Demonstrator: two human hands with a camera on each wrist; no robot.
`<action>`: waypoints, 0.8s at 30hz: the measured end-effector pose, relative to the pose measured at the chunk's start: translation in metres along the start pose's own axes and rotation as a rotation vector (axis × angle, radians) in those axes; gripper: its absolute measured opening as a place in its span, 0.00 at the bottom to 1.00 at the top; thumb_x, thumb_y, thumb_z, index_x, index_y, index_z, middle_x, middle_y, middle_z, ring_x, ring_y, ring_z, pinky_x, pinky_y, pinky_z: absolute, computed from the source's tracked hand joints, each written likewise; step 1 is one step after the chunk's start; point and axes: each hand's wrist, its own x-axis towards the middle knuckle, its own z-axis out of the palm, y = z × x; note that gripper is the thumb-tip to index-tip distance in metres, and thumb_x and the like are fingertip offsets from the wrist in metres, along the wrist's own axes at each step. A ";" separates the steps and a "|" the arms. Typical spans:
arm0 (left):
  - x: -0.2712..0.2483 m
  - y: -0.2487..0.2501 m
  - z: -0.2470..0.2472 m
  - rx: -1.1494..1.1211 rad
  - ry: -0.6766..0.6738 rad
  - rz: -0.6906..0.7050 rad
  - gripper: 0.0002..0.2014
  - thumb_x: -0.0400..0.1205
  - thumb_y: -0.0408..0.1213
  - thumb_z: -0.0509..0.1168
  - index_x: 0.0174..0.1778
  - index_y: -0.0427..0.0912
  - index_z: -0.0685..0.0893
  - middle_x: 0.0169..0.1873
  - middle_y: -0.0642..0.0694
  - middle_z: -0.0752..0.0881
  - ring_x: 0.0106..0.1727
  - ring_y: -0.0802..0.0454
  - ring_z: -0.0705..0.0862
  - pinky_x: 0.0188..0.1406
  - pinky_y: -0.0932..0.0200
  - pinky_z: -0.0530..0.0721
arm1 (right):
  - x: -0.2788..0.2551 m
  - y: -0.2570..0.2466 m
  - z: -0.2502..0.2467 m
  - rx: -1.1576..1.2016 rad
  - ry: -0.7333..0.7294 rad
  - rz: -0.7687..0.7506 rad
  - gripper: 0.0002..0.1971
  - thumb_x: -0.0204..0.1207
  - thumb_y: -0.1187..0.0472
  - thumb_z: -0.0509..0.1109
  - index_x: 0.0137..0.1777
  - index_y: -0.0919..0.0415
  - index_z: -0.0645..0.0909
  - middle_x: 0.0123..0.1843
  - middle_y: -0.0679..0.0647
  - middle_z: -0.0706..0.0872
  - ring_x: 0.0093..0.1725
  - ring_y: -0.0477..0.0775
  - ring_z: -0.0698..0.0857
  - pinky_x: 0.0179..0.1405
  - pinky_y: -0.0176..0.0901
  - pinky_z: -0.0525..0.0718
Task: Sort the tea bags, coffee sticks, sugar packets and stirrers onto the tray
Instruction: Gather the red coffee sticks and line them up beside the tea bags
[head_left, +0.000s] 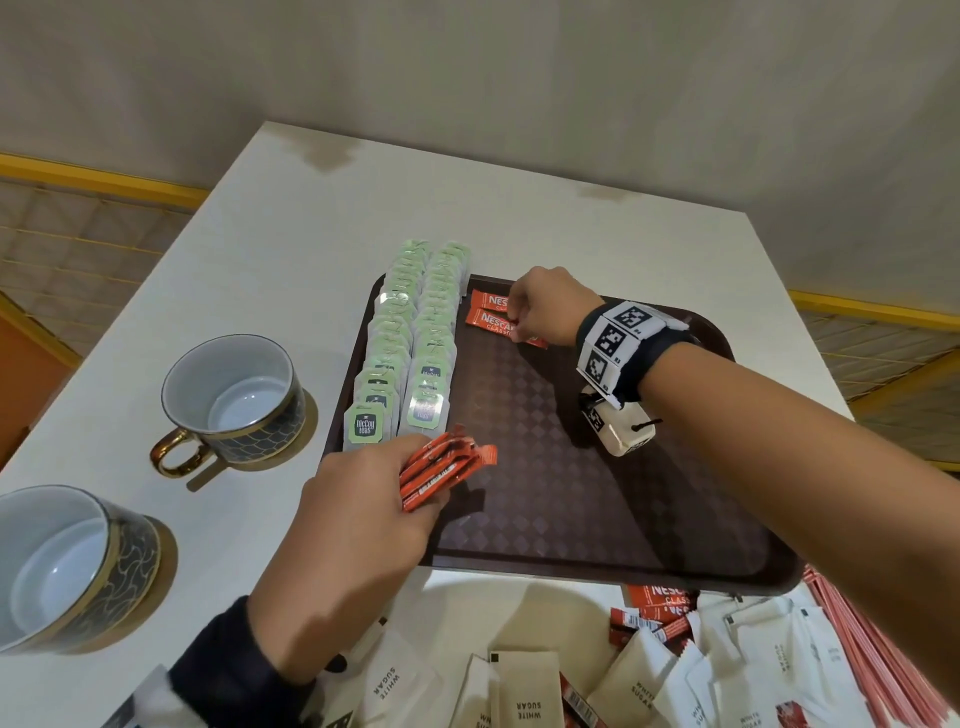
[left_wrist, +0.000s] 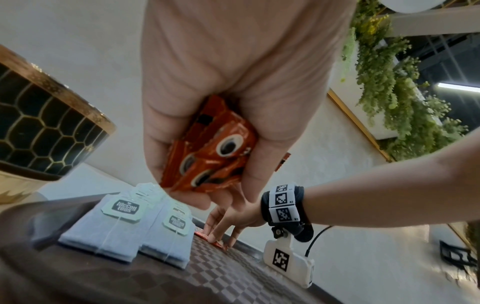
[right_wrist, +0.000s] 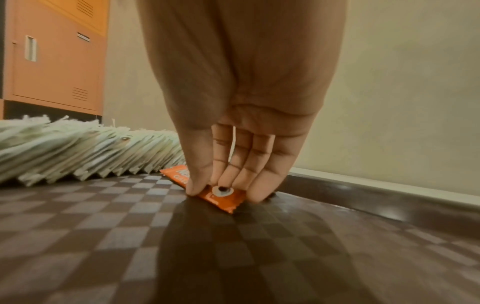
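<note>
Closest to my head camera, white sugar packets printed "WHITE SUGAR" lie heaped on the table just off the near edge of the tray, with a few red coffee sticks mixed in and red stirrers at the heap's right side. I see my left hand over the tray's near left corner, fingers curled round a bundle of coffee sticks; the left wrist view shows the thumb clamping them. My right hand reaches to the tray's far end, thumb and fingertips pinching a coffee stick that lies flat on the tray, marked "NESCAFÉ CLASSIC" as far as I can read. Beside it lies a second stick. Two rows of tea bags tagged "McCoy teas" fill the tray's left side. Two cups stand left of the tray.
</note>
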 end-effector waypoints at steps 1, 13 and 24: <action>0.000 0.002 -0.001 -0.032 0.001 -0.003 0.07 0.79 0.42 0.71 0.51 0.58 0.87 0.39 0.56 0.87 0.45 0.55 0.84 0.40 0.65 0.77 | 0.000 0.000 0.001 0.003 -0.023 0.004 0.09 0.69 0.62 0.81 0.48 0.62 0.87 0.48 0.57 0.89 0.49 0.57 0.86 0.48 0.46 0.86; 0.071 0.044 -0.039 -0.439 0.253 -0.022 0.02 0.78 0.40 0.72 0.40 0.48 0.87 0.37 0.47 0.88 0.40 0.48 0.83 0.47 0.50 0.84 | -0.030 -0.004 -0.025 0.357 -0.118 -0.100 0.09 0.65 0.73 0.79 0.44 0.66 0.85 0.31 0.52 0.84 0.33 0.50 0.82 0.37 0.41 0.80; 0.112 0.051 -0.032 -0.461 0.260 -0.132 0.09 0.76 0.37 0.75 0.34 0.43 0.82 0.30 0.45 0.81 0.28 0.50 0.75 0.30 0.59 0.73 | -0.061 -0.020 -0.067 0.802 -0.190 -0.326 0.09 0.66 0.74 0.80 0.45 0.67 0.85 0.33 0.57 0.90 0.29 0.48 0.86 0.34 0.36 0.84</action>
